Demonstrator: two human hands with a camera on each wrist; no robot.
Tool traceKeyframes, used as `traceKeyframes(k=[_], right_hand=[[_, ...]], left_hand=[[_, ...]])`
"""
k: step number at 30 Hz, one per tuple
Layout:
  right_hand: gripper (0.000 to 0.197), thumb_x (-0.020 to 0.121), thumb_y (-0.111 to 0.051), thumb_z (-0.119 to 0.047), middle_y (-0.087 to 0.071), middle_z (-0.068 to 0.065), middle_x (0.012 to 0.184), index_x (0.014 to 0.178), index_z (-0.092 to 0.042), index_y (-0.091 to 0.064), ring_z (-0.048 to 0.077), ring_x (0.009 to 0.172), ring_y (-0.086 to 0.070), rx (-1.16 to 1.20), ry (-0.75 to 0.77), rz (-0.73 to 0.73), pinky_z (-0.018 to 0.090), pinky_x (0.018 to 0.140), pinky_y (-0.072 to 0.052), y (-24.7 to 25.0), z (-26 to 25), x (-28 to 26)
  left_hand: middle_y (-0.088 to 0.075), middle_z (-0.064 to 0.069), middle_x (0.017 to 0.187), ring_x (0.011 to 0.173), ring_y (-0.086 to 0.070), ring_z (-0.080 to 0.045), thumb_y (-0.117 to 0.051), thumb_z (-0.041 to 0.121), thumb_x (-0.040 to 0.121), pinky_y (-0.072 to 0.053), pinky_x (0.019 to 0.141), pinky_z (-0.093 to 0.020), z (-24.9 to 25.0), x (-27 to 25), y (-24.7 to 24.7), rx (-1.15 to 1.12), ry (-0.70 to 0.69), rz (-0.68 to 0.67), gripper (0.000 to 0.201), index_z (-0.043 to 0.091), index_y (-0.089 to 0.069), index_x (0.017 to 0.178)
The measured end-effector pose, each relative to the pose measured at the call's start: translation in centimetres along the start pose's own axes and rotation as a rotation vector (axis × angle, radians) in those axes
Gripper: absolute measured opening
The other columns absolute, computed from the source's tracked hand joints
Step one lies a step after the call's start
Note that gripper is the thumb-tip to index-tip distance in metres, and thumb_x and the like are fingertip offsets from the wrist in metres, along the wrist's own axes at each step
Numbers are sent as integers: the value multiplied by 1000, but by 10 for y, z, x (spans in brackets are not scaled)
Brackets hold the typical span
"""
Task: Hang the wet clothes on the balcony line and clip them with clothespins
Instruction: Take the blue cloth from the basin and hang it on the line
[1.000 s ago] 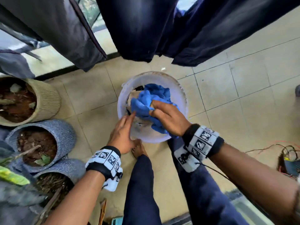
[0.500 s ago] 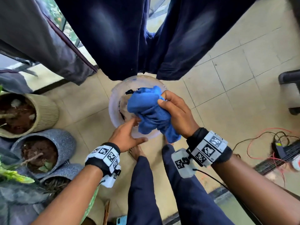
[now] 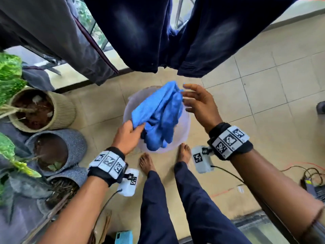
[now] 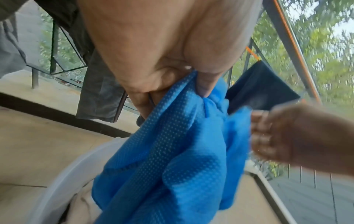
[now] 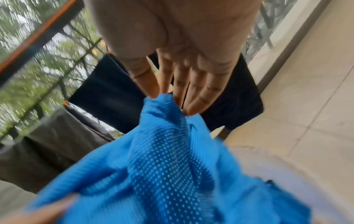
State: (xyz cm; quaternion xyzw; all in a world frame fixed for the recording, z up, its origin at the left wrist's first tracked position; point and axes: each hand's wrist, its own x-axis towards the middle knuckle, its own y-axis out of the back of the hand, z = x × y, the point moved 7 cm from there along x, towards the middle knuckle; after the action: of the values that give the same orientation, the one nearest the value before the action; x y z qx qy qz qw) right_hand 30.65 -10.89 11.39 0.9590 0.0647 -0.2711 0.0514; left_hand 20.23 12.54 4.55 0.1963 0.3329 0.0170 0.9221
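Garment: blue mesh garment (image 3: 159, 111) hangs bunched above the white plastic tub (image 3: 185, 131), in front of the person's bare feet, below the dark trousers (image 3: 158, 32) on the line
Left hand: left hand (image 3: 129, 136) has fingers clamped on a near-left fold
Right hand: right hand (image 3: 199, 103) has fingers spread apart, tips just touching the far edge
Handling: likely soft, limp and wet-heavy; the mesh should give grip; best taken by a hem or the shoulders, one hand at each end
Change: half a second ago the right hand gripped the bundle low over the tub and the left only reached; now the left holds it higher and the right has let go
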Motion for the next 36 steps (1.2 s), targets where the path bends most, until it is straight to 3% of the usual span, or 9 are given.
traceKeyframes(k=[2, 5, 10, 13, 17, 23, 27, 33, 36], right_hand=[[53, 76, -53, 10, -65, 2, 111, 125, -13, -60, 7, 85, -61, -165, -56, -153, 16, 70, -51, 1, 18, 8], [66, 74, -62, 10, -56, -4, 131, 132, -21, -56, 13, 115, -55, -489, -39, -375, 18, 93, -45, -7, 50, 3], [79, 72, -76, 6, -47, -17, 129, 142, -16, -47, -8, 113, -42, -567, 92, -591, -4, 89, -29, -41, 70, -16], [55, 81, -75, -16, -59, -13, 114, 131, -20, -56, 3, 102, -53, -742, 153, -514, 20, 87, -41, -51, 82, -11], [15, 86, -69, -31, -59, -4, 80, 95, -19, -70, 21, 82, -57, -903, 53, -431, 30, 68, -38, -47, 90, -1], [25, 82, -58, -36, -68, 7, 95, 91, -15, -69, 24, 93, -60, -645, -61, -415, 42, 88, -46, -17, 70, -6], [17, 77, -59, -29, -54, -16, 64, 60, -27, -57, 7, 71, -50, -370, -42, -345, 31, 77, -42, 3, 18, -12], [26, 79, -53, -12, -32, -3, 58, 61, -9, -35, 10, 57, -32, -223, 179, -286, 23, 53, -29, 24, -60, -13], [25, 76, -55, -22, -36, -8, 55, 59, -11, -41, 12, 57, -35, -353, 176, -130, 30, 55, -31, 44, -51, 4]], left_hand=[[-73, 5, 116, 115, -65, -19, -63, 59, 74, -48, 103, -49, 0, 5, 12, -145, 14, -18, 46, 31, -72, 109], [-72, 5, 119, 118, -64, -20, -64, 59, 78, -46, 105, -54, 20, 2, 18, -162, -43, -109, 52, 26, -69, 118], [-75, -1, 105, 102, -69, -20, -62, 53, 81, -54, 93, -42, 72, -14, 26, -136, -117, -129, 46, 14, -71, 105], [-75, 9, 89, 86, -66, -6, -63, 29, 90, -55, 78, -26, 93, -22, 34, -165, -180, -125, 18, 15, -71, 95], [-76, -5, 97, 85, -64, -17, -66, 47, 75, -55, 85, -49, 84, -20, 56, -117, -171, -4, 40, 12, -73, 91], [-72, 8, 90, 83, -68, -6, -68, 33, 81, -56, 84, -32, 59, -16, 73, 62, -172, 162, 33, 14, -70, 108], [-71, -14, 88, 84, -66, -37, -56, 43, 77, -53, 74, -43, 33, -10, 66, 218, -185, 183, 43, 13, -70, 106], [-49, -4, 61, 62, -49, -28, -51, 49, 91, -35, 55, -24, 40, -22, 52, 369, -242, 164, 45, 9, -61, 73], [-40, -4, 53, 58, -44, -33, -47, 52, 93, -35, 54, -35, 43, -25, 59, 363, -183, 221, 52, 6, -50, 68]])
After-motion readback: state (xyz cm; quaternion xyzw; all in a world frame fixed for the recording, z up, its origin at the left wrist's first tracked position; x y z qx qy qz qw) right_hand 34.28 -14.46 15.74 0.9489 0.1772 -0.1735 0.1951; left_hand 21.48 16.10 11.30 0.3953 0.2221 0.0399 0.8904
